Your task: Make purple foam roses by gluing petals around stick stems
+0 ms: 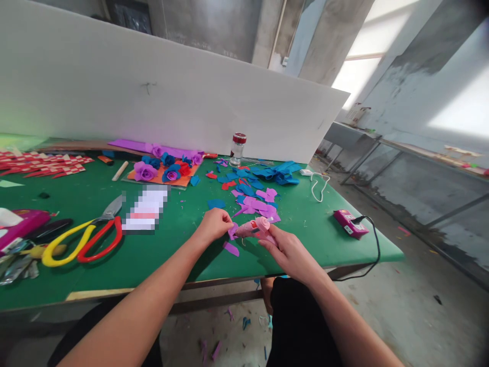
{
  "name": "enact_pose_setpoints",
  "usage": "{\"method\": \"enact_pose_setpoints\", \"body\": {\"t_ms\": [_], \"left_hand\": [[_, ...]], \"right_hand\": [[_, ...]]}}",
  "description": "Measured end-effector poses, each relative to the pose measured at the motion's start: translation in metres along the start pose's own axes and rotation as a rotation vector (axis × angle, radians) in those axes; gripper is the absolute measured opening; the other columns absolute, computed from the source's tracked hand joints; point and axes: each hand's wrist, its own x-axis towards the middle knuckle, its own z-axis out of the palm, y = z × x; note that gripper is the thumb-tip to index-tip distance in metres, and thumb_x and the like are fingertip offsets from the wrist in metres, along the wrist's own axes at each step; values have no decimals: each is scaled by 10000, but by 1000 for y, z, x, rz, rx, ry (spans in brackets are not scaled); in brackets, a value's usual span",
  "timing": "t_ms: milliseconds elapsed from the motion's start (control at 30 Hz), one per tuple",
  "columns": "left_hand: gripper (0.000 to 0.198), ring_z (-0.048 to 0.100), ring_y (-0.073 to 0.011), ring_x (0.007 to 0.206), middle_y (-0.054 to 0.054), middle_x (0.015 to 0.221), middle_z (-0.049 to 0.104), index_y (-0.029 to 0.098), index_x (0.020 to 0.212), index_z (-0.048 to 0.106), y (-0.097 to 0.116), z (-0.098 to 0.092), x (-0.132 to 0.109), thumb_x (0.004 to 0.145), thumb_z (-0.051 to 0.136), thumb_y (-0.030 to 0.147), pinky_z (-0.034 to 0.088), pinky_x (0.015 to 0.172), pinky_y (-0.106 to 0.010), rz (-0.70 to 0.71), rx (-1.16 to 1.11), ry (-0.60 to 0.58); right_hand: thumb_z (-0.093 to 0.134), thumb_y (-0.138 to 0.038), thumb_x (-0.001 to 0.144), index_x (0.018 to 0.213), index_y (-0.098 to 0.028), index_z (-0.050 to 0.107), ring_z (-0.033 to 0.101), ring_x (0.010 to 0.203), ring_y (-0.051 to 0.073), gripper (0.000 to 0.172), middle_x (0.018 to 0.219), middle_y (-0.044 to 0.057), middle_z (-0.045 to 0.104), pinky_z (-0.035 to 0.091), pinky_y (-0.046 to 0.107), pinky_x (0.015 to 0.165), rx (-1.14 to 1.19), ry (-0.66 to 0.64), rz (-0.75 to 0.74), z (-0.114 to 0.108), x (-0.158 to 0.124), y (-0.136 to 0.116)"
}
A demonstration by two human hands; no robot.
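My left hand [214, 225] is closed in a pinch on a small purple paper piece [233, 232] just above the green table [160, 255]. My right hand [284, 250] grips a pink glue gun [255, 229], its nozzle pointing left at that purple piece. Another purple scrap [231, 248] lies on the table right below the two hands. Loose purple petals [260, 205] and blue petals [244, 188] are scattered just beyond my hands.
Yellow and red scissors [84, 238] lie at the left. Finished purple and blue paper roses [164, 171] sit on an orange sheet. A glass jar [237, 150] stands by the white board [153, 97]. A pink box with a black cable [349, 224] sits at the right edge.
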Motion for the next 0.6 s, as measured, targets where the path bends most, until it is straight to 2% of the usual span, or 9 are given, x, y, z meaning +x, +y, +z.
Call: {"method": "enact_pose_setpoints", "body": {"t_ms": [367, 600], "left_hand": [[129, 618, -163, 645, -36, 642, 704, 163, 624, 703, 0, 0, 0, 679, 627, 251, 394, 585, -247, 1, 6, -4], [122, 624, -167, 658, -31, 648, 710, 169, 631, 710, 1, 0, 0, 679, 638, 255, 402, 591, -244, -12, 8, -4]], "right_hand": [[432, -338, 957, 1118, -180, 555, 605, 742, 197, 257, 874, 64, 670, 421, 280, 694, 2, -3, -1, 0, 0, -1], [421, -355, 958, 1085, -189, 564, 607, 720, 194, 254, 855, 57, 669, 425, 278, 684, 3, -3, 5, 0, 1, -1]]}}
